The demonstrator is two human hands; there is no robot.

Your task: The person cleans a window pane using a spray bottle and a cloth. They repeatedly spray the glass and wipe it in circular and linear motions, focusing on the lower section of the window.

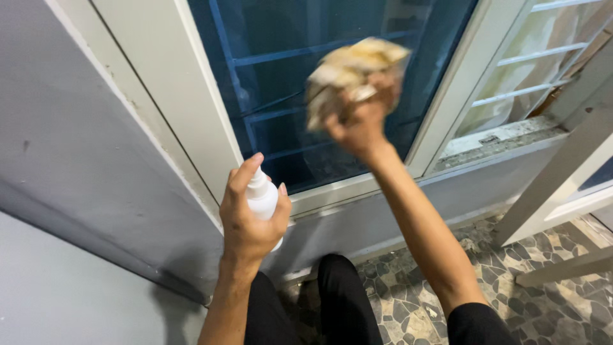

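A: Start at the left. What borders the work?

B: A grey wall (pixel 76 147) fills the nine o'clock side, and a pale window frame (pixel 191 121) slants along its edge from eleven o'clock down toward the middle. Below the sill, at six o'clock, there is open stone-patterned floor (pixel 511 287), with the person's dark-clad knees over it.

A: And the left hand?

B: The left hand (pixel 249 217) sits low, near seven o'clock from the centre, wrist straight, fingers wrapped round a small white spray bottle (pixel 263 198). The forefinger lies over its top, the nozzle end facing the glass. The bottle is close to the frame's lower corner but not touching it.

A: Moving right?

B: The dark glass pane (pixel 281 70) shows blue bars behind it. The right hand (pixel 361 121) is raised at about one o'clock, arm stretched up from five o'clock, clenched on a crumpled tan cloth (pixel 351 73). The cloth is blurred, so I can only say it seems to be against the pane.

A: Farther right?

B: A second white frame edge, a window with white bars (pixel 536 57) at two o'clock, and a white slanted strut (pixel 555 185) at four o'clock narrowing the room there.
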